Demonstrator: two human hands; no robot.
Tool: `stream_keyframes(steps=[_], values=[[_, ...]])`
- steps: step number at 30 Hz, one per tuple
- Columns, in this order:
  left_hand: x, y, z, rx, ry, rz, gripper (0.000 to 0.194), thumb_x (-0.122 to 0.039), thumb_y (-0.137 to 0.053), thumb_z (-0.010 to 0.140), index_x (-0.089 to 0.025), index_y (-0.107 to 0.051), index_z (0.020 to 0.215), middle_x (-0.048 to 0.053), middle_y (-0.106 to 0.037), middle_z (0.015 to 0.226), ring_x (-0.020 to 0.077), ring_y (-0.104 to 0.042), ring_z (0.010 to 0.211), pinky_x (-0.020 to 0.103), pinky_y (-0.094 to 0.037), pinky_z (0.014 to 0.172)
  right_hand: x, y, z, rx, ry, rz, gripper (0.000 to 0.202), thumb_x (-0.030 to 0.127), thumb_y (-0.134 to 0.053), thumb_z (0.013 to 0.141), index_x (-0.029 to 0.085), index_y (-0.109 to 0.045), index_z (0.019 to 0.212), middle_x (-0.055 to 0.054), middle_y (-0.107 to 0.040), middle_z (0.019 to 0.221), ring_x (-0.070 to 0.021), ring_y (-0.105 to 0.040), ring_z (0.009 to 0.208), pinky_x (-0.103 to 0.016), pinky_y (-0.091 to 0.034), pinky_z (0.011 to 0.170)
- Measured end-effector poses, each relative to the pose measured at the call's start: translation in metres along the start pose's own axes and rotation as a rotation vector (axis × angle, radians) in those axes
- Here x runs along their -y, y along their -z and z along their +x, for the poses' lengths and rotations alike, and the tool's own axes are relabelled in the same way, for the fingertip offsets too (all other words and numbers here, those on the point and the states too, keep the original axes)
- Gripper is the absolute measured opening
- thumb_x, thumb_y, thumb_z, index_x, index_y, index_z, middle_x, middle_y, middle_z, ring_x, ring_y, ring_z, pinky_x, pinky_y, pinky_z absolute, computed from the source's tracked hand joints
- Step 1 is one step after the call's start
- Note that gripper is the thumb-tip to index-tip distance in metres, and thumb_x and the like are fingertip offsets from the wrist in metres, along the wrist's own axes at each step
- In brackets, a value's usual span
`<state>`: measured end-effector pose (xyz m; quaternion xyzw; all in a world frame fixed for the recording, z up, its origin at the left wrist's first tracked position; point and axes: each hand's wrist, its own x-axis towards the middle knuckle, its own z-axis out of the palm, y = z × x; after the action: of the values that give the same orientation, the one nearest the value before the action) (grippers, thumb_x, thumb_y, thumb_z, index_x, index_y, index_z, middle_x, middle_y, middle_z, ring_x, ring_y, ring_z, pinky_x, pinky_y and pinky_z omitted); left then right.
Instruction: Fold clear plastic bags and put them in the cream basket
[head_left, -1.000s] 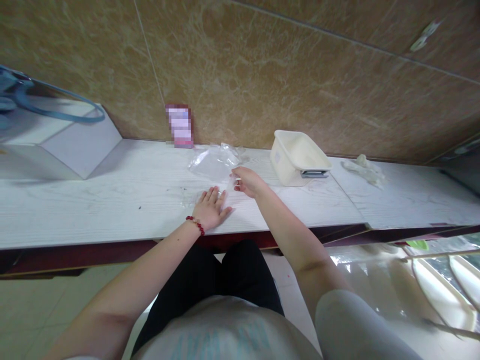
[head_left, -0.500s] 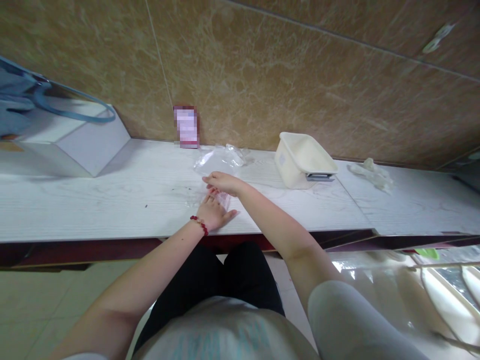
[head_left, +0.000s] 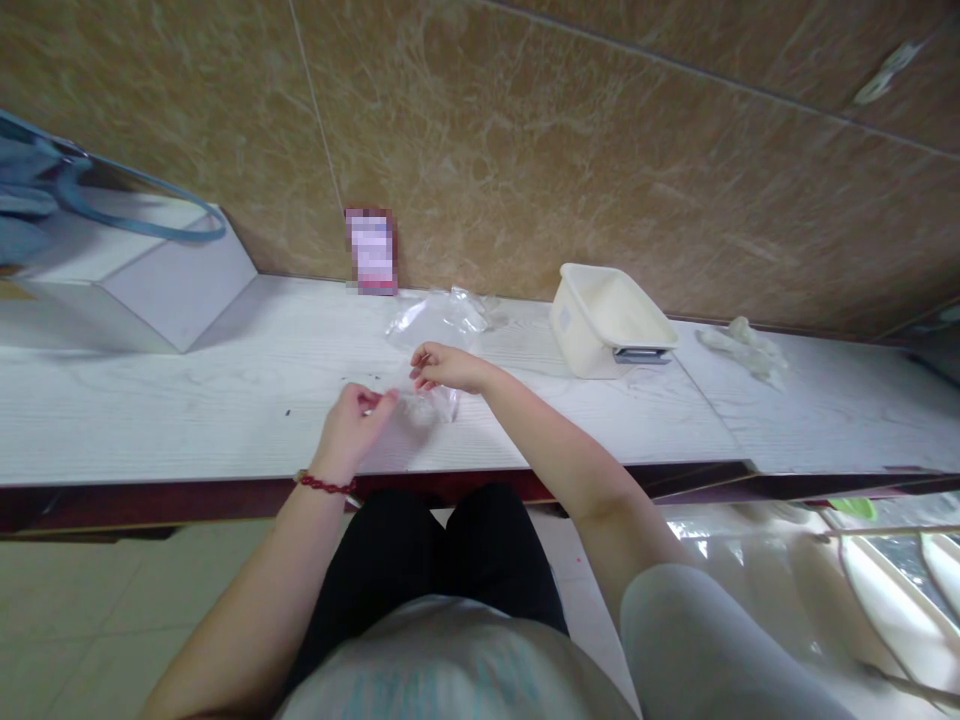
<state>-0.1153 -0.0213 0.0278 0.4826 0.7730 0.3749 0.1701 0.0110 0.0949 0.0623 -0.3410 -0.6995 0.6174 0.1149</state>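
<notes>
My left hand, with a red bead bracelet at its wrist, is closed, its thumb and fingers pinching the left edge of a small clear plastic bag. My right hand is at the bag's upper side, its fingers curled and closed on the film. The bag stretches between both hands, just over the white counter. Behind my right hand another piece of clear plastic lies crumpled on the counter. What the small bag contains, if anything, cannot be made out.
A phone with a blurred screen leans on the marbled wall. A cream plastic bin stands to the right, and beyond it lies a crumpled whitish glove-like item. At left are a white box and a blue strap.
My left hand has moved left from lying spread on the bag and now pinches its edge. My right hand's fingers have curled in, staying almost in place.
</notes>
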Motion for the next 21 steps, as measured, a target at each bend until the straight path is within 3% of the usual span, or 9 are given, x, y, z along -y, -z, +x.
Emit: stream_keyframes(steps=[2,6,9,12,15,18,21], values=[[0.002,0.004,0.014,-0.016,-0.001,-0.165,0.039,-0.05,-0.053,0.065,-0.019,-0.045,0.086,0.002,-0.06,0.078,0.0158,-0.059,0.068,0.028,-0.046,0.062,0.001,-0.002,0.0,0.022,-0.01,-0.012,0.021,-0.003,-0.038,0.071,0.016,-0.04,0.08,0.004,-0.053,0.068,-0.0044,-0.056,0.055,-0.016,-0.046,0.055],[0.005,0.001,0.039,0.254,-0.121,-0.289,0.032,-0.042,-0.053,0.066,-0.021,-0.041,0.087,-0.001,-0.06,0.075,0.0139,-0.06,0.062,0.025,-0.044,0.056,0.001,-0.004,0.001,0.014,0.025,-0.067,0.02,-0.001,-0.04,0.072,0.016,-0.041,0.082,0.003,-0.054,0.073,-0.0056,-0.057,0.06,-0.02,-0.048,0.059],[0.011,0.0,0.05,0.318,-0.173,-0.189,0.018,-0.032,-0.048,0.067,-0.021,-0.045,0.082,-0.003,-0.059,0.066,0.0139,-0.059,0.06,0.026,-0.044,0.058,-0.004,-0.006,-0.006,-0.209,0.15,-0.239,0.02,0.004,-0.042,0.072,0.016,-0.045,0.088,-0.001,-0.055,0.089,-0.0079,-0.057,0.069,-0.026,-0.049,0.068],[0.015,0.003,0.054,0.341,-0.218,0.018,0.014,-0.026,-0.044,0.066,-0.021,-0.053,0.075,-0.002,-0.061,0.065,0.0152,-0.059,0.062,0.026,-0.045,0.062,-0.016,-0.013,-0.021,-0.424,0.305,-0.551,0.019,0.008,-0.043,0.074,0.014,-0.05,0.091,-0.005,-0.057,0.095,-0.013,-0.055,0.086,-0.031,-0.044,0.083],[0.016,0.008,0.053,0.367,-0.232,0.137,0.021,-0.03,-0.046,0.066,-0.02,-0.061,0.078,0.001,-0.066,0.075,0.0169,-0.06,0.069,0.026,-0.045,0.067,-0.036,-0.023,-0.038,-0.403,0.399,-0.811,0.024,0.014,-0.042,0.078,0.014,-0.053,0.1,-0.008,-0.056,0.108,-0.0168,-0.048,0.106,-0.034,-0.035,0.095],[0.014,0.01,0.052,0.414,-0.268,0.192,0.032,-0.035,-0.049,0.066,-0.02,-0.064,0.09,0.002,-0.067,0.085,0.0176,-0.061,0.074,0.025,-0.045,0.069,-0.054,-0.033,-0.048,-0.387,0.34,-0.974,0.035,0.027,-0.04,0.084,0.016,-0.048,0.116,-0.008,-0.041,0.13,-0.0215,-0.03,0.124,-0.04,-0.023,0.103],[0.013,0.012,0.051,0.429,-0.277,0.286,0.04,-0.039,-0.049,0.067,-0.019,-0.063,0.098,0.003,-0.067,0.088,0.0186,-0.06,0.076,0.025,-0.045,0.069,-0.064,-0.037,-0.051,-0.331,0.248,-1.059,0.044,0.037,-0.034,0.086,0.016,-0.039,0.126,-0.009,-0.028,0.139,-0.0239,-0.019,0.13,-0.044,-0.017,0.104]])
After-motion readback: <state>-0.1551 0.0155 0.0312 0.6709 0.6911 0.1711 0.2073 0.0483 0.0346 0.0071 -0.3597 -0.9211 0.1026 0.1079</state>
